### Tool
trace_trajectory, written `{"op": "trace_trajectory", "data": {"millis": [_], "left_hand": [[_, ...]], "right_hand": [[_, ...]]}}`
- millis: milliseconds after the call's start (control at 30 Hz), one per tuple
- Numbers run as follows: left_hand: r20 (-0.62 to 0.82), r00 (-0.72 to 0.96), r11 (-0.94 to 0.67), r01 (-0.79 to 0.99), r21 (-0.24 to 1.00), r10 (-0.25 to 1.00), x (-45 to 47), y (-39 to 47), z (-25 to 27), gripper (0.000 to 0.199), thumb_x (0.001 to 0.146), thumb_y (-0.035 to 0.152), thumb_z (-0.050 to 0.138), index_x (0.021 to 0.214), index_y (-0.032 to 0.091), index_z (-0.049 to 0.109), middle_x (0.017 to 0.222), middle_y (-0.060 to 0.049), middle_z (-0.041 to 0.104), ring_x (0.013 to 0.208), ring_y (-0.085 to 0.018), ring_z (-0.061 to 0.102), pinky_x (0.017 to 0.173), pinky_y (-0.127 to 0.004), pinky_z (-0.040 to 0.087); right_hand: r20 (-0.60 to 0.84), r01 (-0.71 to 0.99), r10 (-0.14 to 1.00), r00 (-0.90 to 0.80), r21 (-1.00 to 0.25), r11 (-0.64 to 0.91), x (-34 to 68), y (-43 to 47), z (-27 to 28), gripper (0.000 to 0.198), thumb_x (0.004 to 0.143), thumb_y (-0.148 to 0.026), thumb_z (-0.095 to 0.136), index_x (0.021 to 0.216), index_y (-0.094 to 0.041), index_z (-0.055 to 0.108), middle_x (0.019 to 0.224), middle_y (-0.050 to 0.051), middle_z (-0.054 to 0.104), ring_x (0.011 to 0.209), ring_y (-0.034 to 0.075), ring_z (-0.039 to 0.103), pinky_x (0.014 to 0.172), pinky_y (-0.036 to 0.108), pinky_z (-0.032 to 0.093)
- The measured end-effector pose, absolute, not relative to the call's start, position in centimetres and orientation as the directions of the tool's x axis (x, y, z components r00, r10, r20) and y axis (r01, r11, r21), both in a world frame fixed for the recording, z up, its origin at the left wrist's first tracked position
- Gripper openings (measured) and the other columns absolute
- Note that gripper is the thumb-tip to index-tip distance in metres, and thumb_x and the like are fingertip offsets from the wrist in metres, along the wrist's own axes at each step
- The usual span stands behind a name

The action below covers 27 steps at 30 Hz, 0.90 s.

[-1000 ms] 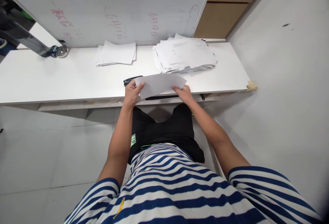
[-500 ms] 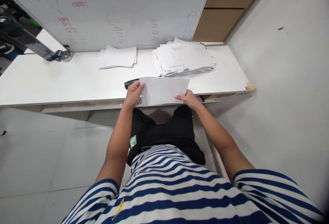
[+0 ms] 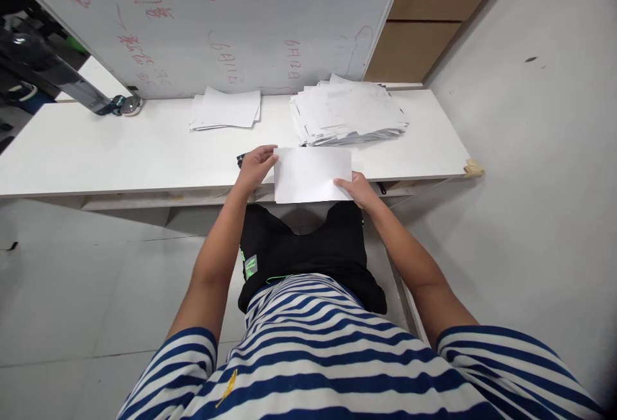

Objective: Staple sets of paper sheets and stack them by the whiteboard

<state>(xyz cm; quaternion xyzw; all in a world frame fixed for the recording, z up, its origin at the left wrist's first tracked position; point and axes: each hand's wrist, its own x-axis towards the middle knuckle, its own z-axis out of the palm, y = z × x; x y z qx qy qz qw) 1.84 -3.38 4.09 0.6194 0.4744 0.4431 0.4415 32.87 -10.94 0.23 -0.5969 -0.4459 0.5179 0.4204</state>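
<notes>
White sheets of paper (image 3: pixel 308 173) are held up in front of the desk edge, above my lap. My right hand (image 3: pixel 360 190) grips their lower right side, thumb on top and fingers beneath. At the upper left corner is my left hand (image 3: pixel 258 166), its thumb and fingers apart and their tips at the paper's left edge. Partly hidden behind my left hand, a black object (image 3: pixel 240 160) lies on the desk; it looks like a stapler, though little of it shows.
A thick, uneven stack of papers (image 3: pixel 349 108) lies at the back right of the white desk (image 3: pixel 159 157), a thinner pile (image 3: pixel 229 108) left of it. Behind stands a whiteboard (image 3: pixel 193 28) with red writing. A clear bottle (image 3: pixel 77 83) lies tilted at the left. A wall (image 3: pixel 530 150) bounds the right.
My left hand has loosened from its pinch, its fingers now straighter at the sheets' edge. The sheets' left edge looks more even and upright. My right hand keeps its hold.
</notes>
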Motion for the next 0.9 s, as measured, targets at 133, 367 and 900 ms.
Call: {"op": "trace_trajectory", "data": {"millis": [133, 367, 900], "left_hand": [[0.277, 0.161, -0.315, 0.624, 0.715, 0.947, -0.6, -0.7, 3.6, 0.05, 0.075, 0.043, 0.08, 0.119, 0.023, 0.07, 0.133, -0.017, 0.066, 0.144, -0.042, 0.042, 0.117, -0.058, 0.035], [0.138, 0.189, -0.233, 0.818, 0.526, 0.972, -2.7, 1.5, 0.6, 0.031, 0.079, 0.042, 0.071, 0.102, 0.022, 0.068, 0.106, -0.017, 0.067, 0.104, -0.038, 0.059, 0.093, -0.054, 0.046], [0.053, 0.363, -0.283, 0.62, 0.732, 0.93, -2.2, -0.3, 2.2, 0.038, 0.072, 0.054, 0.079, 0.099, 0.027, 0.075, 0.104, -0.009, 0.074, 0.105, -0.032, 0.065, 0.109, -0.051, 0.038]], "right_hand": [[-0.305, 0.027, 0.944, 0.127, -0.95, -0.311, 32.9, -11.4, -0.8, 0.035, 0.065, -0.038, 0.076, 0.093, -0.017, 0.071, 0.096, 0.007, 0.079, 0.085, 0.025, 0.074, 0.074, 0.033, 0.057], [-0.38, -0.032, 0.918, 0.112, -0.925, -0.378, 32.1, -11.2, 0.0, 0.03, 0.062, -0.036, 0.076, 0.086, -0.02, 0.067, 0.084, 0.005, 0.076, 0.078, 0.023, 0.071, 0.071, 0.032, 0.057], [-0.442, -0.03, 0.893, 0.085, -0.897, -0.442, 30.3, -9.7, -1.1, 0.026, 0.061, -0.029, 0.075, 0.084, -0.019, 0.067, 0.08, 0.004, 0.075, 0.071, 0.02, 0.068, 0.064, 0.029, 0.054]]}}
